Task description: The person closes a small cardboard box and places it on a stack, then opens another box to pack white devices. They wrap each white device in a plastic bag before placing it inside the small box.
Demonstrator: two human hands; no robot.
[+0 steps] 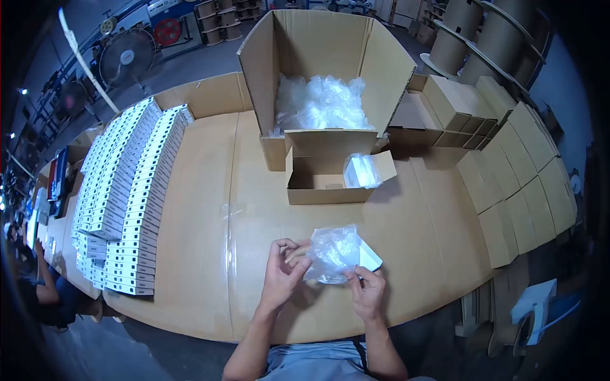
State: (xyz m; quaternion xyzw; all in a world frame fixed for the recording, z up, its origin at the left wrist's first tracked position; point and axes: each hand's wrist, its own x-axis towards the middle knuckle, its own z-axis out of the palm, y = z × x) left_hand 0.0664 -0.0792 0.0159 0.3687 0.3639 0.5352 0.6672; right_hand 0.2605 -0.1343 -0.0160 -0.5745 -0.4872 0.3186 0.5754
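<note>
We pinch the clear bag in our right hand, lightly as suits thin film, the white box seemingly partly inside it, while our left hand curls at its edge, grip unclear.

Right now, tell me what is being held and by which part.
The right hand pinches the clear plastic bag by its near right corner, beside the white box; the left hand is at the bag's left edge, its grip unclear.
</note>
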